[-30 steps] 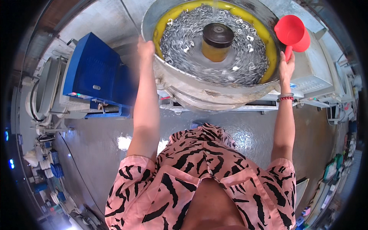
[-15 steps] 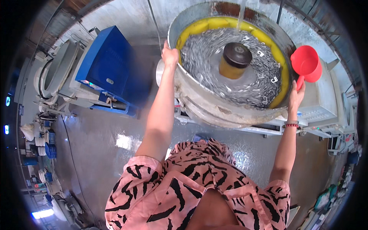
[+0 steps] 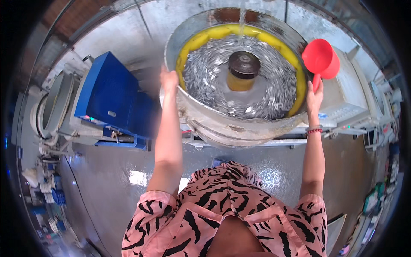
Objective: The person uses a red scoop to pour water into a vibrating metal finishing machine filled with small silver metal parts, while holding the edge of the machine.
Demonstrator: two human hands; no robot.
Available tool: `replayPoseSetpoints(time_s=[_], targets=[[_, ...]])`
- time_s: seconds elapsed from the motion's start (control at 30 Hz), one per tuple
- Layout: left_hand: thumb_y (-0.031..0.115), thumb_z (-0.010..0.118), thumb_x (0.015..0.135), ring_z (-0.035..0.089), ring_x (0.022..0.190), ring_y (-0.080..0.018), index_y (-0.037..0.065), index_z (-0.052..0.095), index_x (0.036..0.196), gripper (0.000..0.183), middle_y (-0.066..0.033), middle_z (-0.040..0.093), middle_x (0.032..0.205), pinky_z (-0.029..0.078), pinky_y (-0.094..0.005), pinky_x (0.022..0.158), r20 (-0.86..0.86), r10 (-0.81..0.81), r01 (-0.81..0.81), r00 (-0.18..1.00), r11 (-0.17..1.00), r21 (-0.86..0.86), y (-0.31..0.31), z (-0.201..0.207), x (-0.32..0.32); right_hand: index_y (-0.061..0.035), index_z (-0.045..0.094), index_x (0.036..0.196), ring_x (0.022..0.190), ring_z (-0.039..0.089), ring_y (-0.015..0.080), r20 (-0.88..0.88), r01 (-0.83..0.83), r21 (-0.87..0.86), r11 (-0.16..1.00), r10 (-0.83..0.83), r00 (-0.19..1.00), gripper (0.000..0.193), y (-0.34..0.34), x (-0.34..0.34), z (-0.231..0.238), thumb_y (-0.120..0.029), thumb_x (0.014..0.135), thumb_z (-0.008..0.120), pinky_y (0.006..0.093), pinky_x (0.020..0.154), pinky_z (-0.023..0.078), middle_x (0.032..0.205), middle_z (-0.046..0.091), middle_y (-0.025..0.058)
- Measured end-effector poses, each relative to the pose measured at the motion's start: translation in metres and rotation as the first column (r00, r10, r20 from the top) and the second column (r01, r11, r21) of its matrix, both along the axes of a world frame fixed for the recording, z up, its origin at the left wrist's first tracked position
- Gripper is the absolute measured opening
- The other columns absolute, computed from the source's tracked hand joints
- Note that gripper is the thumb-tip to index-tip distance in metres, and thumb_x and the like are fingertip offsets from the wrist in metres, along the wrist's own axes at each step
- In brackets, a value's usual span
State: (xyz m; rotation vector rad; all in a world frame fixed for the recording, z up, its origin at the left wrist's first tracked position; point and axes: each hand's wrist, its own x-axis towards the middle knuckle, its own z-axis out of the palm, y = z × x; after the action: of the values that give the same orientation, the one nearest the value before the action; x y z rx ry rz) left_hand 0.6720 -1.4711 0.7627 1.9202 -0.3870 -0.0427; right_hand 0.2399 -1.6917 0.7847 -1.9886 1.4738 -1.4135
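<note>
In front of me stands a large round metal tub (image 3: 239,128) with a yellow lining (image 3: 184,58). Grey metal pieces (image 3: 205,85) lie in a ring inside it, blurred by motion. A dark-capped, yellow-brown center post (image 3: 241,79) rises from the middle. My left hand (image 3: 169,80) is closed over the tub's left rim, its fingertips partly hidden. At the right rim, my right hand (image 3: 314,100) grips the handle of a red plastic scoop (image 3: 319,55). The scoop's bowl points up and away, beyond the rim. Water (image 3: 242,21) streams into the tub from above.
A blue machine housing (image 3: 102,92) stands left of the tub, with another round metal tub (image 3: 55,105) beyond it. To the right is a pale machine cabinet (image 3: 342,94). Underfoot, the grey floor (image 3: 111,188) looks wet and shiny. A dark cable (image 3: 81,192) runs along it.
The view has shifted, so the tub and both hands now appear farther left. The metal pieces have moved around the ring. Both hands keep their holds on rim and scoop.
</note>
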Motion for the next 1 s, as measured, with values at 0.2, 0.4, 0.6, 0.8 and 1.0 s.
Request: replayPoseSetpoints(time_s=[0.2,0.4,0.6,0.8,1.0], targets=[[-0.004,0.051,0.059,0.057,0.094,-0.0214,0.006,0.050,0.119,0.061,-0.0112,0.061,0.103,0.042,-0.0307,0.083,0.008,-0.026,0.026,1.000,0.998,-0.053,0.006,-0.010,0.017,-0.0046,0.039,0.126,0.107,0.050,0.0362,0.048,0.032,0.061,0.998,-0.035,0.998,0.055,0.006,0.013,0.009,-0.032,0.081,0.056,0.0384,0.091,0.038,0.115,0.052,0.0222],[0.011,0.047,0.072,0.056,0.100,-0.0312,0.008,0.047,0.122,0.050,-0.0184,0.059,0.107,0.042,-0.0364,0.085,0.013,-0.107,0.108,0.994,0.992,-0.065,0.002,-0.012,0.017,-0.0009,0.042,0.123,0.105,0.052,0.0347,0.143,0.020,-0.002,1.000,-0.020,0.989,0.054,0.006,0.007,0.008,-0.028,0.080,0.058,0.0375,0.089,0.039,0.113,0.053,0.0227],[-0.004,0.051,0.060,0.058,0.092,-0.0218,0.000,0.049,0.118,0.058,-0.0124,0.061,0.102,0.043,-0.0308,0.081,0.028,-0.028,0.031,0.999,0.994,-0.106,0.003,-0.019,0.030,-0.0028,0.044,0.122,0.100,0.055,0.0314,0.153,-0.012,-0.012,1.000,0.014,0.988,0.052,0.004,0.012,0.007,-0.023,0.076,0.061,0.0361,0.085,0.041,0.107,0.057,0.0204],[0.001,0.045,0.067,0.057,0.097,-0.0284,0.004,0.050,0.119,0.052,-0.0180,0.060,0.103,0.042,-0.0342,0.084,0.021,-0.030,0.031,0.999,0.998,-0.053,0.001,-0.004,0.010,-0.0036,0.044,0.122,0.102,0.055,0.0309,0.190,0.016,-0.029,0.999,-0.010,0.982,0.053,0.002,0.009,0.004,-0.020,0.075,0.063,0.0353,0.087,0.041,0.109,0.056,0.0203],[0.000,0.047,0.064,0.056,0.099,-0.0277,0.002,0.047,0.121,0.057,-0.0178,0.060,0.105,0.041,-0.0335,0.085,-0.028,-0.072,0.070,0.997,0.993,-0.091,0.004,-0.007,0.019,0.0030,0.043,0.122,0.106,0.052,0.0311,0.191,0.002,-0.040,0.999,0.006,0.982,0.054,0.004,0.010,0.008,-0.022,0.077,0.062,0.0342,0.090,0.038,0.114,0.053,0.0227]])
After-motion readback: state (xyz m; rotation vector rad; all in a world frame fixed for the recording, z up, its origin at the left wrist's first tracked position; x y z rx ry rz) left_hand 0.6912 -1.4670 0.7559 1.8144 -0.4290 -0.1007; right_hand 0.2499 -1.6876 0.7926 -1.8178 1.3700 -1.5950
